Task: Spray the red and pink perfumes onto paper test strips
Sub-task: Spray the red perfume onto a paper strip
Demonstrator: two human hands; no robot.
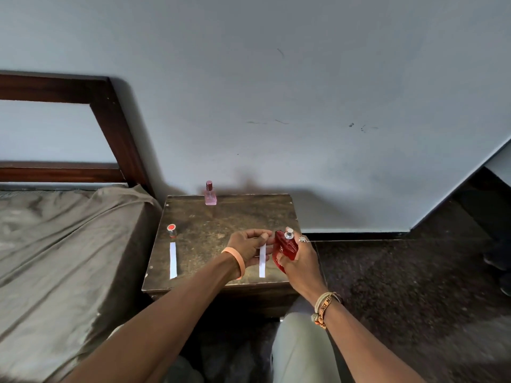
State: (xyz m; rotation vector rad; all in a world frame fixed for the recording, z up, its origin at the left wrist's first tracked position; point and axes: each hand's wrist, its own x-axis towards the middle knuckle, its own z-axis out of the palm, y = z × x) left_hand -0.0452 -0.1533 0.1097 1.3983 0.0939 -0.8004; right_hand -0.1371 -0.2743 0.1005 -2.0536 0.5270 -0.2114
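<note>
Head view shows us a small dark wooden worktop [221, 217] standing against a pale wall [276, 92], with a bed [55, 244] under a grey-brown sheet just to its left and a dark wooden headboard [110, 120] behind that. Dark speckled floor [401, 286] spreads to the right.

At the far edge of the worktop we see the pink perfume bottle [210, 195] upright, cap on, well apart from both hands. Near the left edge a red-topped cap [171, 230] stands alone, and just nearer than it the left strip [173, 260] of white paper lies flat.

Our left hand [249, 248], with an orange wristband [236, 262], reaches across the middle of the worktop. Its fingertips [264, 234] are pressed together on the far end of the right strip [262, 261]. We cannot tell whether that strip hangs free or rests on the wood.

Our right hand [304, 259], with woven bracelets [323, 308] on its wrist, has its fingers [301, 244] curled round the red perfume bottle [286, 248] at the worktop's right edge. The bottle is uncapped, its silver sprayer [289, 233] is bare, and it tilts just beside the held strip.
</note>
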